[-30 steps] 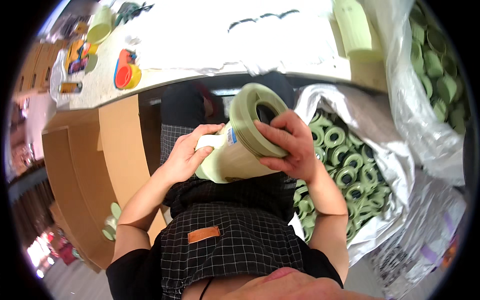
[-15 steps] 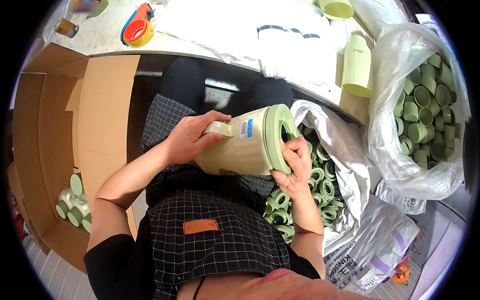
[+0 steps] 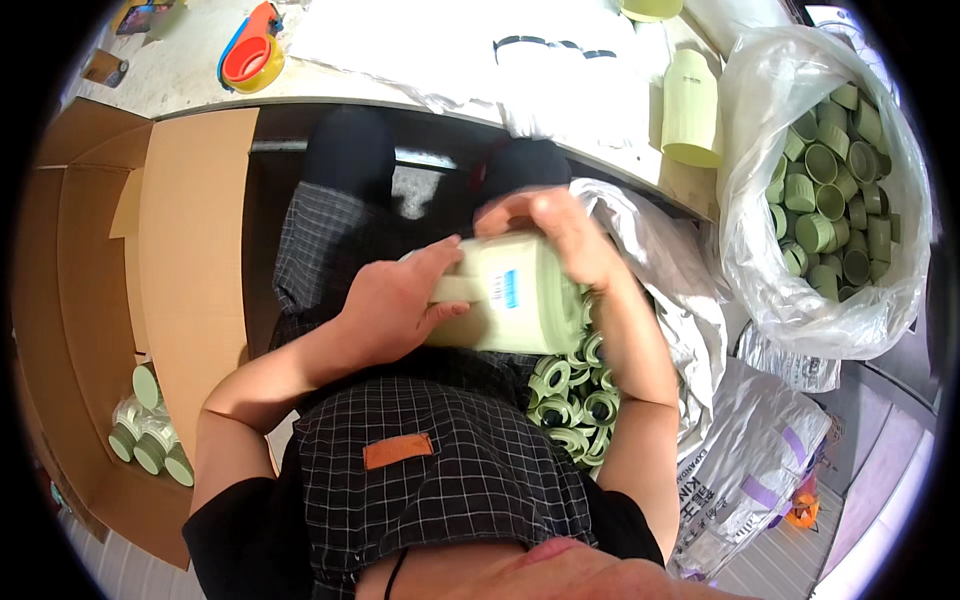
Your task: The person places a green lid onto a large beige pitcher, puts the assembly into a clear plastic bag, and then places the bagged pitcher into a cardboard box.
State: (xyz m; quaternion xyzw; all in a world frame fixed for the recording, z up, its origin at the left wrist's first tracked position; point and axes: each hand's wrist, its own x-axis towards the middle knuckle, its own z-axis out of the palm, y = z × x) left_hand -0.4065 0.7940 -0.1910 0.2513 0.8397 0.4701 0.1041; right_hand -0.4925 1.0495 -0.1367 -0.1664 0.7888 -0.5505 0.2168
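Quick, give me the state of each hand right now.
Left hand: closed around the base end of the pale green jug.
Right hand: gripping the same jug from above at its far end.

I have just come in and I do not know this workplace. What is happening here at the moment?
A seated person holds a pale green jug over the lap with both hands. The left hand grips its body near the handle, and the right hand is on its far end. Below it, an open bag holds green rings. A clear bag of green caps stands to the right, and a cardboard box on the left holds a few wrapped jugs.
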